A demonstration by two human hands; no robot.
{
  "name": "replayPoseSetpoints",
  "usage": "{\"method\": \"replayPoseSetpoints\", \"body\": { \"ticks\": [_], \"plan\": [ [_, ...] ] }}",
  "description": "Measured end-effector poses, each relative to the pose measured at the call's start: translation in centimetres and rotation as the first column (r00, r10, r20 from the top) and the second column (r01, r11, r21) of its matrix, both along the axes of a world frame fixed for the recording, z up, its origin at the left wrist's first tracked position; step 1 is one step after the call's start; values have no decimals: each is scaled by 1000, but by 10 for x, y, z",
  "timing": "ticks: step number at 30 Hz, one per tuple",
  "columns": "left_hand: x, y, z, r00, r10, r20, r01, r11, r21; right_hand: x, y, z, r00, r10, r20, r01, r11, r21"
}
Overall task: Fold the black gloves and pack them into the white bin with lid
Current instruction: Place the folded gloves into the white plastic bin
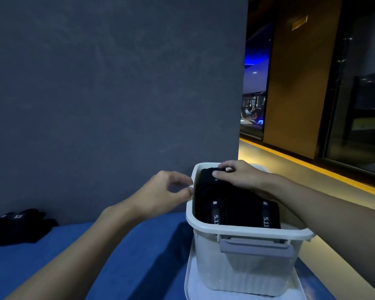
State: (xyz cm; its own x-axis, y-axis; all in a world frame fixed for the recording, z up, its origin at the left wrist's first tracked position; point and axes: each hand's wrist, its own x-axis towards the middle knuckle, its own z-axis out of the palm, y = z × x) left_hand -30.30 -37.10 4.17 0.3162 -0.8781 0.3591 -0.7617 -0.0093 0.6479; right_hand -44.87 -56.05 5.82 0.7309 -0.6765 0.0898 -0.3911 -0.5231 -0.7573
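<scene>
Bin [243, 267] sits on its lid [191, 284] right by me, folded gloves [236, 204] inside. My right hand [240, 176] pinches the far end of the top one. Left hand [162, 191] is loosely curled and empty, fingertips at the bin's left rim. Spare gloves [17, 226] lie far left.

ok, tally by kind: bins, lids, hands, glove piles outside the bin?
white bin: 1
lid, under the bin: 1
loose glove pile: 1
left hand, right hand: 2
Total: 5; packed gloves too dark to count.
</scene>
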Motion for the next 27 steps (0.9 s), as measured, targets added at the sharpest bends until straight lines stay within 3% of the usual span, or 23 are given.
{"method": "replayPoseSetpoints", "body": {
  "ticks": [6,10,18,23,27],
  "plan": [
    [-1,0,1,999,-19,-36,19,1000,-5,-1,-7,-5,985,82,-153,-92,994,-56],
    [-3,1,1,998,-25,-49,24,1000,-10,2,-14,-10,983,71,-168,-86,993,-82],
    [-4,17,11,999,28,-30,-30,998,-63,-4,-5,10,992,67,-108,-86,980,-181],
    [10,56,19,990,144,1,-143,983,-119,14,32,29,983,180,34,-170,965,-202],
    [32,102,14,961,276,-12,-275,953,-128,54,86,27,949,310,57,-284,920,-271]
  ]
}}
